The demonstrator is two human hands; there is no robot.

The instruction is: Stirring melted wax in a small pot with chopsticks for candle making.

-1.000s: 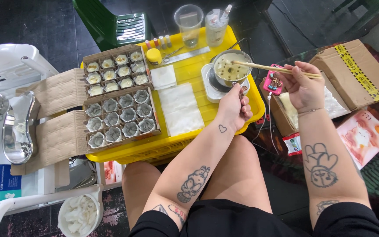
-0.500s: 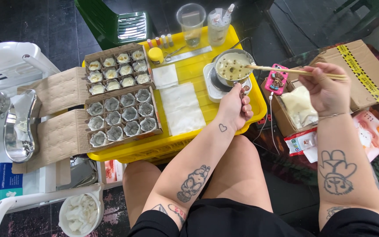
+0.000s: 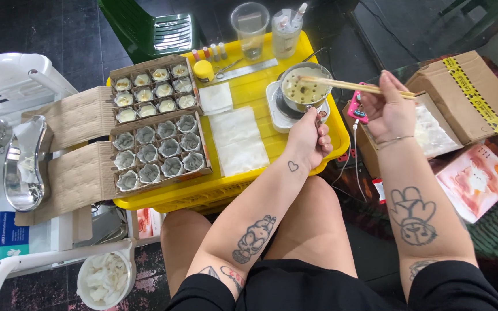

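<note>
the right hand (image 3: pixel 388 106) pinches a pair of pale wooden chopsticks (image 3: pixel 353 86) between thumb and fingers, closed tight on their thick ends. the sticks are thin, straight and smooth, and their long axis runs nearly level away from the grip toward the person's left, tips pointing into a small round metal pot (image 3: pixel 304 86) of creamy, speckled liquid. the pot sits on a white square hotplate (image 3: pixel 278 109), just beyond the left hand (image 3: pixel 309 138), which curls shut around the pot's short handle, knuckles up. both rest on a yellow slatted plastic crate (image 3: pixel 260 86). further out to the left of that grip lie two flat white paper sheets (image 3: pixel 234 138), then a corrugated cardboard box (image 3: pixel 157 124) with flaps spread, its compartments filled with small round crinkled foil cups (image 3: pixel 159 147), the far rows holding pale set filling. behind the pot stand a clear plastic cup (image 3: pixel 250 26) and a squeeze bottle (image 3: pixel 286 29). under the right hand sits an open brown carton (image 3: pixel 468 92) with white wrapping inside. compared with half a second ago, the right hand has drawn back toward the body's midline and lowered slightly, the chopstick tips have stayed over the pot, and the left hand has kept its hold.
</note>
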